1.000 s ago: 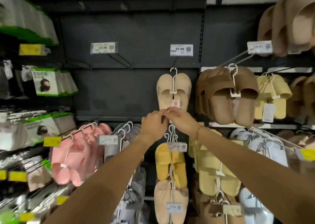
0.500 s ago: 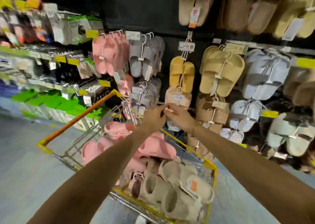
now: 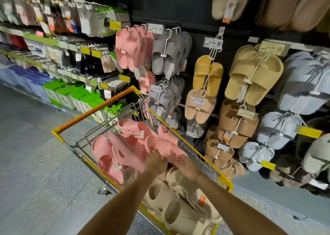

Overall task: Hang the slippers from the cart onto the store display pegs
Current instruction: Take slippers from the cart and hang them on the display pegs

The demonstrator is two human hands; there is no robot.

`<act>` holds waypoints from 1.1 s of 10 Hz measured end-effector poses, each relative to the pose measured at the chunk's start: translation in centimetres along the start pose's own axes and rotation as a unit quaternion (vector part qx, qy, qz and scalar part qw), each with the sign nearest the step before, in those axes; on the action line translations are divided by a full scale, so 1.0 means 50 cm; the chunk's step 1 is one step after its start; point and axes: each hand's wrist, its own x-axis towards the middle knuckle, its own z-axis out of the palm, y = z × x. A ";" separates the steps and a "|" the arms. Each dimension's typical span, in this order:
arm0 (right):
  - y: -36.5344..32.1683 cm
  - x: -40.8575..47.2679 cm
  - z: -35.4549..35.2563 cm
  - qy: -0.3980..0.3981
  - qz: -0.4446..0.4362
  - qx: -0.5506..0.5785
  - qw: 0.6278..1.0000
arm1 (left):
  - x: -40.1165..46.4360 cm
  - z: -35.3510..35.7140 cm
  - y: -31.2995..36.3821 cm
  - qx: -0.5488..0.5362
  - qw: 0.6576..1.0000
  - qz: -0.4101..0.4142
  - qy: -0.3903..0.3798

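Pink slippers [image 3: 125, 150] lie piled in the far half of the cart [image 3: 92, 113], several clipped in pairs on white hangers; beige slippers [image 3: 175, 211] fill the near half, lower centre of the frame. Cart: wire basket, yellow rim, orange handle, standing on a grey floor [image 3: 35, 163] just beside the display wall.

Left hand [image 3: 155, 160], centre of frame, reaches into the cart, fingers curled down onto the pink pile; whether it actually grips a slipper cannot be told. Right hand [image 3: 186, 166] just beside it, fingers spread and slightly bent, resting on the pink and beige slippers where the two piles meet; grasp also unclear, edges motion-blurred.

Display pegs at upper centre and right carry hung pairs: pink pairs [image 3: 127, 49], grey pairs [image 3: 167, 52], a yellow pair [image 3: 207, 74] over a tan pair [image 3: 199, 106], olive-yellow pairs [image 3: 253, 75], brown pairs [image 3: 237, 124], pale blue pairs [image 3: 303, 84]. Price tags [image 3: 213, 42] read 19.90.

Left of frame: shelves [image 3: 62, 43] of packaged goods with yellow labels, green boxes lower down
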 end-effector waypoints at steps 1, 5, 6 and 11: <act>0.057 0.018 0.004 -0.008 -0.029 -0.038 0.999 | 0.004 0.027 -0.019 -0.002 1.000 -0.006 -0.002; 0.174 0.035 0.003 -0.134 -0.140 -0.382 0.904 | -0.137 0.121 -0.005 0.155 0.941 -0.026 -0.299; 0.187 0.030 0.006 -0.183 -0.107 -0.354 0.911 | -0.144 0.125 -0.002 0.173 0.942 0.002 -0.286; -0.037 0.050 -0.185 -0.287 -0.119 -0.135 0.941 | -0.062 -0.047 0.110 0.055 0.964 0.085 -0.246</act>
